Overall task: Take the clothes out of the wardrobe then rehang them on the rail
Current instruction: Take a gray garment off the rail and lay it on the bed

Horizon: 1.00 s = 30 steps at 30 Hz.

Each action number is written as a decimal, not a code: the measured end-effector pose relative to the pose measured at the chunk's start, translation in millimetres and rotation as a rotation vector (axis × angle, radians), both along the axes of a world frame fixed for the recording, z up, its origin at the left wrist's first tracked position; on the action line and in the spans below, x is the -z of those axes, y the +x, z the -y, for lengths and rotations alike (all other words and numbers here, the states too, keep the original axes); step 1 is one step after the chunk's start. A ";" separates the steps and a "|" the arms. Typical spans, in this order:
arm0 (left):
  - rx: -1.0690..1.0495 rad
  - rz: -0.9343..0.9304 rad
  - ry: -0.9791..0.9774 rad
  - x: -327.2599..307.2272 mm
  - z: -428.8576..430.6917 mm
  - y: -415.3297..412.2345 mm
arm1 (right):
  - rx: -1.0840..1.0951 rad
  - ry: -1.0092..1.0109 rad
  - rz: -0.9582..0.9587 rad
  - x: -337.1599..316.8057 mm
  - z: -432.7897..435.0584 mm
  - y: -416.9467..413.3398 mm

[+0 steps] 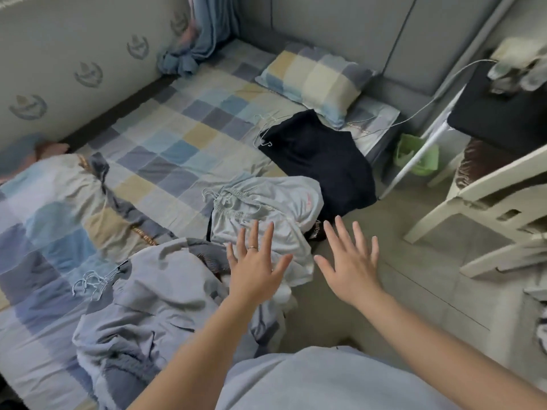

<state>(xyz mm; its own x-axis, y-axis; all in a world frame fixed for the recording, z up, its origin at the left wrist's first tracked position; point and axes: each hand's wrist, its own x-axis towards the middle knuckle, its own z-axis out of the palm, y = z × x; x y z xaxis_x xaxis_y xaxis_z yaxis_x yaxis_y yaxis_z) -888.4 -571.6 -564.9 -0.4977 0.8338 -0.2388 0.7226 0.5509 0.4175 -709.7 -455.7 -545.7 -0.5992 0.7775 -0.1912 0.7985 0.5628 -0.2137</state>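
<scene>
Your left hand [257, 269] and right hand [350, 263] hover with fingers spread, holding nothing. Below them a grey garment [266, 214] lies on the bed [165, 134] edge (hangers still attached), a black one [318, 158] beyond, near the pillow [313, 81].

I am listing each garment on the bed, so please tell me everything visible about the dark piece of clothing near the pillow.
The dark garment is navy or black, plain, of soft matte cloth with no print visible. It lies flat and spread on the checked bedsheet, its far corner just below the checked pillow, its near edge hanging over the side of the bed. A thin wire hanger lies at its upper left corner. A light grey garment overlaps its lower left part. Neither hand touches it.
</scene>
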 end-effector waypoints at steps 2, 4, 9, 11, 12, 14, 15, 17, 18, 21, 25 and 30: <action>0.056 -0.027 0.007 -2.3 -31.7 37.0 | 0.049 0.005 -0.014 -3.3 -24.2 43.3; 0.113 -0.043 0.022 -3.7 -63.7 76.5 | 0.103 0.004 -0.025 -6.4 -47.5 89.5; 0.257 -0.068 0.064 -6.2 -143.9 168.2 | 0.272 0.010 -0.032 -11.2 -97.5 201.2; 0.329 -0.078 0.068 -8.6 -171.5 202.2 | 0.362 0.004 -0.027 -14.5 -110.3 241.7; 0.370 -0.086 0.073 -10.4 -184.7 219.2 | 0.407 0.008 -0.030 -15.6 -115.5 261.2; 0.459 -0.090 0.083 -14.3 -210.8 251.5 | 0.487 0.016 -0.031 -17.4 -123.8 296.2; 0.504 -0.089 0.086 -16.0 -223.4 266.4 | 0.524 0.017 -0.030 -17.6 -127.0 311.6; 0.599 -0.093 0.092 -19.2 -248.3 294.9 | 0.602 0.024 -0.024 -16.6 -131.9 339.8; 0.650 -0.094 0.097 -20.7 -260.6 308.7 | 0.644 0.027 -0.024 -16.2 -133.8 352.8; 0.816 -0.083 0.118 -23.1 -300.2 351.0 | 0.777 0.045 -0.045 -15.7 -139.9 388.9; 1.040 -0.097 0.139 -23.8 -361.7 410.5 | 0.960 0.110 -0.015 -20.1 -153.4 434.0; 1.322 -0.075 0.207 -33.8 -445.6 490.8 | 1.201 0.175 0.062 -33.0 -184.1 484.5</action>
